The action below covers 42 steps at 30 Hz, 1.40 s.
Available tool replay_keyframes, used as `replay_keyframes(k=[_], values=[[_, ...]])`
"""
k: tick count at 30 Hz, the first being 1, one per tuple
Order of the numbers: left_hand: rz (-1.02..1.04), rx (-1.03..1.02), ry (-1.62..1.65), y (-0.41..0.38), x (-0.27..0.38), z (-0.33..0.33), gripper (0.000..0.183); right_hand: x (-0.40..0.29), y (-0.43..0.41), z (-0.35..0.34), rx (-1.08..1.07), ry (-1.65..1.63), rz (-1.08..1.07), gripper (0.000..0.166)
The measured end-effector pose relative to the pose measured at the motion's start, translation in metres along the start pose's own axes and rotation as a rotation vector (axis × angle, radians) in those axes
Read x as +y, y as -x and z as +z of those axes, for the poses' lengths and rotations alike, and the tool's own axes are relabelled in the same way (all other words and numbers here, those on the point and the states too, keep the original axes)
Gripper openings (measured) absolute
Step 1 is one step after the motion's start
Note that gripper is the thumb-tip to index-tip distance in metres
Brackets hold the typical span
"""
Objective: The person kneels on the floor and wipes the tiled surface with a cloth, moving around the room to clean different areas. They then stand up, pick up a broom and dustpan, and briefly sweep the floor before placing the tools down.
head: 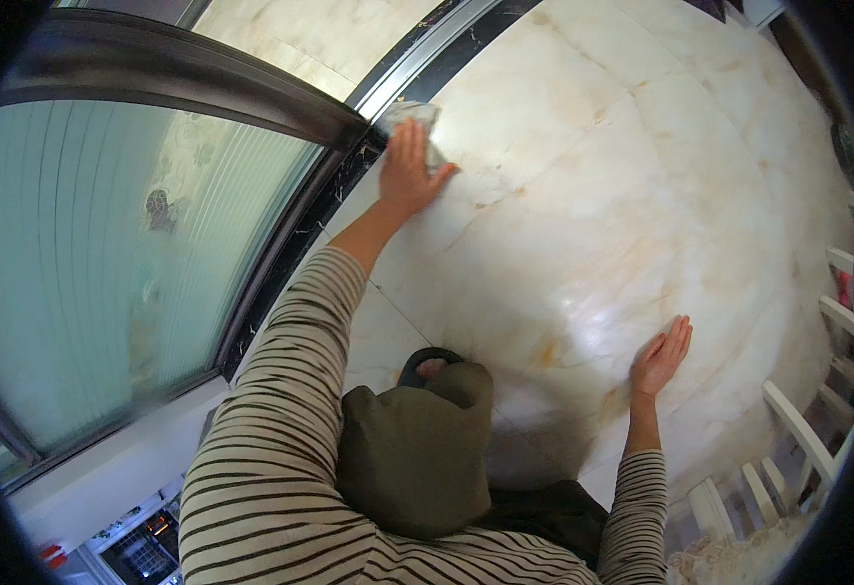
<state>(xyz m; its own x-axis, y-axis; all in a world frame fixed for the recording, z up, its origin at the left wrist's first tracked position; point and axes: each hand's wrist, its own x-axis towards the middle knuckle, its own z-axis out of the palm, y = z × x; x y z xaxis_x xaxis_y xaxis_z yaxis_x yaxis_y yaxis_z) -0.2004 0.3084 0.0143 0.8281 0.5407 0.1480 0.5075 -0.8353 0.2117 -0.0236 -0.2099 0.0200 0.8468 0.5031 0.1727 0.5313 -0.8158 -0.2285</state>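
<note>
My left hand (pixel 411 172) lies flat on a pale, folded cloth (pixel 431 150), pressing it to the marble floor. The cloth sits at the corner of the dark sliding-door frame (pixel 354 131), beside the metal door track (pixel 427 51); my palm and fingers hide part of it. Off to the right, my right hand (pixel 661 362) holds nothing. Its fingers are straight and near each other, the palm over the marble floor (pixel 558 205); whether it touches the floor I cannot tell.
A ribbed glass door panel (pixel 105 256) stands at left, with black stone edging (pixel 325 201) along its base. My knee (pixel 420 453) and slippered foot (pixel 431 365) are below centre. White chair legs (pixel 800 431) and a lace cloth (pixel 741 556) line the right side.
</note>
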Motion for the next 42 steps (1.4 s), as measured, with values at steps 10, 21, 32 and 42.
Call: replay_keyframes(k=[10,21,32,42], values=[[0.183,-0.65,0.143,0.103,0.041,-0.034,0.072,0.009,0.003,-0.004,0.002,-0.008,0.03,0.046],[-0.065,-0.014,0.095,-0.126,0.05,0.054,0.075,-0.003,-0.004,-0.005,-0.014,0.024,0.025,0.046],[0.18,-0.122,-0.28,-0.136,0.014,0.035,0.075,-0.007,-0.006,-0.014,-0.068,-0.021,0.034,0.044],[-0.032,-0.297,-0.316,-0.005,-0.049,-0.009,0.078,-0.002,-0.005,-0.013,-0.079,-0.005,0.053,0.044]])
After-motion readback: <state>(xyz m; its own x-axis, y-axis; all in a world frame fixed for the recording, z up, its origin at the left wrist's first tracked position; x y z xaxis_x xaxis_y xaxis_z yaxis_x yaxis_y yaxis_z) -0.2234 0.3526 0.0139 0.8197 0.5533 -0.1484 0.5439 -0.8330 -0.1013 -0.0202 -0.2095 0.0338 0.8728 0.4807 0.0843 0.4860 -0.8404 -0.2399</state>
